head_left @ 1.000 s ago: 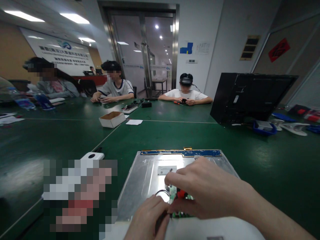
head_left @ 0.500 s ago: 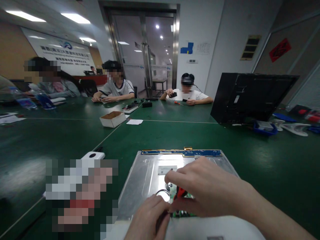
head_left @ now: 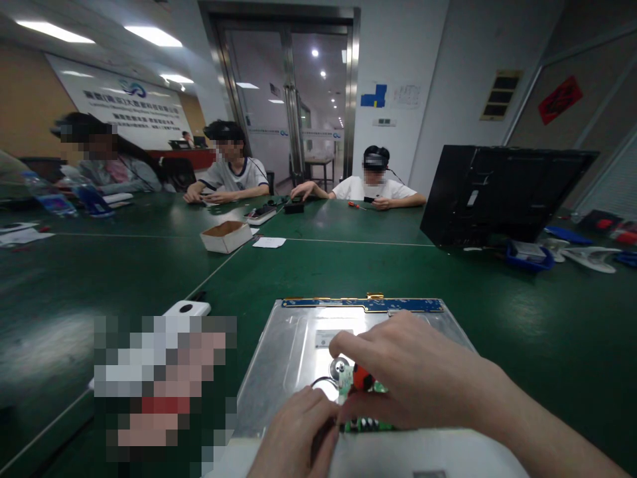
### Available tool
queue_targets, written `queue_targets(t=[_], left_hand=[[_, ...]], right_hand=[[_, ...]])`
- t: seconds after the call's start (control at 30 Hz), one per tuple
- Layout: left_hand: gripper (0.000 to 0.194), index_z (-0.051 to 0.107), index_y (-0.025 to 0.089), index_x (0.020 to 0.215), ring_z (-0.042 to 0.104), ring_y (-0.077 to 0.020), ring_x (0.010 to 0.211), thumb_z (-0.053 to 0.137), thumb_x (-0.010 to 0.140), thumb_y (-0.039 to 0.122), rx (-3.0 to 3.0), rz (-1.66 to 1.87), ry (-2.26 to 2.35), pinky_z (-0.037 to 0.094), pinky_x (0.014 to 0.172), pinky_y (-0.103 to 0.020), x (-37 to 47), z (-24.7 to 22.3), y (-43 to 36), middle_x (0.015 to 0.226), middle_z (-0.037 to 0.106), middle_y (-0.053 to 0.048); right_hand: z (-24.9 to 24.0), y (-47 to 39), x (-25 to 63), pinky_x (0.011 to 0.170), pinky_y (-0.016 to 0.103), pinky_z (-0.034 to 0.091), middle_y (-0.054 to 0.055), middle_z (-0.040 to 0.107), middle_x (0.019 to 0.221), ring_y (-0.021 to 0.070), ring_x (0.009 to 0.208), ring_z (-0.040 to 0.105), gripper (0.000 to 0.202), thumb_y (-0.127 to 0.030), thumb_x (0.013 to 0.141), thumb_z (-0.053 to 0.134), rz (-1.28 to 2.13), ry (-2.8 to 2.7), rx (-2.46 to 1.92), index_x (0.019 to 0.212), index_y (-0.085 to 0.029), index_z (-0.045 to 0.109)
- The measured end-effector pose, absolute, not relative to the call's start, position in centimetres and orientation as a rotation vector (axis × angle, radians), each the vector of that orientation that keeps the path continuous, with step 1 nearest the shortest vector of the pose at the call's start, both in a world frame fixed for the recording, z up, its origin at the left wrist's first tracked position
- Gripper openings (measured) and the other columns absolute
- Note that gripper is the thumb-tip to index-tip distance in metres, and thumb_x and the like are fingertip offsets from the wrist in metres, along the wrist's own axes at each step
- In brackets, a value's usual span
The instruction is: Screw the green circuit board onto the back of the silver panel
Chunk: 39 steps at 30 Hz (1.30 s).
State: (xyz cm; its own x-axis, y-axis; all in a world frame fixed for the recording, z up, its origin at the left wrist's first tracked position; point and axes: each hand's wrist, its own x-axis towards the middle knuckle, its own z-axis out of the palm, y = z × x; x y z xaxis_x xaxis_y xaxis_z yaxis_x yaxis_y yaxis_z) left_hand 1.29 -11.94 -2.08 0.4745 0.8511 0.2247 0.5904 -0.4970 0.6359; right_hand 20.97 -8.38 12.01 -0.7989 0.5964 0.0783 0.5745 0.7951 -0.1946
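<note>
A flat metal panel (head_left: 283,358) with a blue circuit strip (head_left: 408,305) along its far edge lies on the green table in front of me. A green circuit board (head_left: 345,385) sits on its near part, partly hidden by my hands. My right hand (head_left: 398,372) is closed around a red and black tool handle (head_left: 363,378) over the board. At the board's left edge, my left hand (head_left: 301,428) has its fingers pressed together; whatever they hold is hidden. The fingertips of both hands are close together. A white surface (head_left: 413,451) covers the panel's near side.
On the left lies a white device (head_left: 192,309) beside a blurred patch. Farther off are a small open box (head_left: 226,238), a white paper (head_left: 269,243) and a black monitor (head_left: 502,192). Several people sit across the green table (head_left: 348,265), one reaching toward a black object (head_left: 294,208).
The red and black handle has turned in my right hand, showing more red. Across the table, a person's hand has moved left and down toward the black object. My left hand is nearly unchanged.
</note>
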Motion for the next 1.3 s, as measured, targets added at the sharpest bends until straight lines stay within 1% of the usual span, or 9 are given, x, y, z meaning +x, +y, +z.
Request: queue_targets(t=[0.23, 0.37, 0.53, 0.63, 0.73, 0.83, 0.93, 1.13, 1.3], left_hand=[[0.02, 0.063, 0.022, 0.086, 0.062, -0.0193, 0.08, 0.048, 0.083, 0.009, 2.24, 0.76, 1.174, 0.049, 0.071, -0.028, 1.36, -2.0, -11.95, 0.085, 0.067, -0.003], [0.019, 0.063, 0.021, 0.088, 0.062, -0.0194, 0.083, 0.049, 0.083, 0.009, 2.253, 0.744, 1.158, 0.05, 0.073, -0.028, 1.31, -1.93, -12.0, 0.088, 0.066, -0.003], [0.018, 0.062, 0.02, 0.088, 0.061, -0.0206, 0.084, 0.046, 0.086, 0.012, 2.258, 0.759, 1.178, 0.05, 0.075, -0.03, 1.35, -2.04, -12.01, 0.089, 0.066, -0.005], [0.018, 0.062, 0.02, 0.087, 0.061, -0.0216, 0.087, 0.046, 0.085, 0.011, 2.252, 0.745, 1.194, 0.05, 0.077, -0.032, 1.4, -2.12, -12.01, 0.089, 0.065, -0.006], [0.018, 0.062, 0.02, 0.088, 0.061, -0.0213, 0.086, 0.047, 0.084, 0.011, 2.25, 0.722, 1.178, 0.05, 0.075, -0.03, 1.39, -2.06, -12.06, 0.09, 0.065, -0.006], [0.019, 0.062, 0.021, 0.087, 0.062, -0.0206, 0.085, 0.047, 0.085, 0.01, 2.244, 0.728, 1.179, 0.049, 0.074, -0.029, 1.38, -1.84, -12.14, 0.088, 0.066, -0.005], [0.018, 0.062, 0.021, 0.087, 0.061, -0.0209, 0.084, 0.047, 0.085, 0.011, 2.236, 0.75, 1.187, 0.05, 0.074, -0.03, 1.41, -1.64, -12.12, 0.088, 0.065, -0.005], [0.017, 0.062, 0.02, 0.085, 0.061, -0.0204, 0.08, 0.047, 0.085, 0.013, 2.25, 0.79, 1.146, 0.05, 0.072, -0.03, 1.36, -1.87, -11.97, 0.084, 0.065, -0.005], [0.018, 0.062, 0.021, 0.086, 0.062, -0.02, 0.083, 0.048, 0.084, 0.01, 2.249, 0.79, 1.163, 0.05, 0.073, -0.029, 1.33, -1.9, -12.03, 0.087, 0.066, -0.003]], right_hand=[[12.31, -8.72, 21.09, 0.051, 0.027, 0.026, 0.002, 0.063, 0.089, 0.0138, 0.065, 0.052, 0.024, -0.02, 0.079, 0.056, 0.323, -2.84, -0.859, 0.101, -0.018, 0.049], [12.13, -8.53, 21.03, 0.051, 0.027, 0.023, 0.001, 0.065, 0.087, 0.0137, 0.064, 0.053, 0.021, -0.023, 0.085, 0.056, 0.294, -2.832, -0.876, 0.104, -0.02, 0.049], [11.92, -8.36, 21.04, 0.051, 0.027, 0.021, -0.003, 0.065, 0.078, 0.0129, 0.063, 0.053, 0.018, -0.04, 0.091, 0.056, 0.248, -2.865, -0.862, 0.093, -0.022, 0.053], [12.0, -8.53, 21.13, 0.05, 0.027, 0.023, -0.002, 0.063, 0.083, 0.0126, 0.064, 0.053, 0.013, -0.033, 0.087, 0.057, 0.27, -2.875, -0.825, 0.091, -0.021, 0.052], [12.18, -8.77, 21.17, 0.051, 0.027, 0.026, 0.0, 0.062, 0.087, 0.0132, 0.067, 0.054, 0.019, -0.023, 0.078, 0.059, 0.322, -2.87, -0.83, 0.094, -0.02, 0.051], [12.25, -8.83, 21.13, 0.05, 0.027, 0.025, 0.0, 0.063, 0.088, 0.0133, 0.067, 0.055, 0.018, -0.02, 0.079, 0.057, 0.323, -2.859, -0.843, 0.097, -0.02, 0.051], [12.11, -8.64, 21.07, 0.05, 0.028, 0.023, -0.002, 0.065, 0.083, 0.0122, 0.064, 0.053, 0.007, -0.025, 0.087, 0.055, 0.25, -2.858, -0.863, 0.093, -0.021, 0.054], [11.8, -8.35, 21.08, 0.05, 0.027, 0.021, -0.002, 0.065, 0.076, 0.0118, 0.06, 0.052, 0.026, -0.047, 0.09, 0.055, 0.244, -2.889, -0.838, 0.09, -0.021, 0.054], [12.08, -8.78, 21.09, 0.049, 0.027, 0.025, -0.001, 0.062, 0.084, 0.0128, 0.064, 0.052, 0.018, -0.024, 0.078, 0.058, 0.288, -2.86, -0.827, 0.093, -0.02, 0.049]])
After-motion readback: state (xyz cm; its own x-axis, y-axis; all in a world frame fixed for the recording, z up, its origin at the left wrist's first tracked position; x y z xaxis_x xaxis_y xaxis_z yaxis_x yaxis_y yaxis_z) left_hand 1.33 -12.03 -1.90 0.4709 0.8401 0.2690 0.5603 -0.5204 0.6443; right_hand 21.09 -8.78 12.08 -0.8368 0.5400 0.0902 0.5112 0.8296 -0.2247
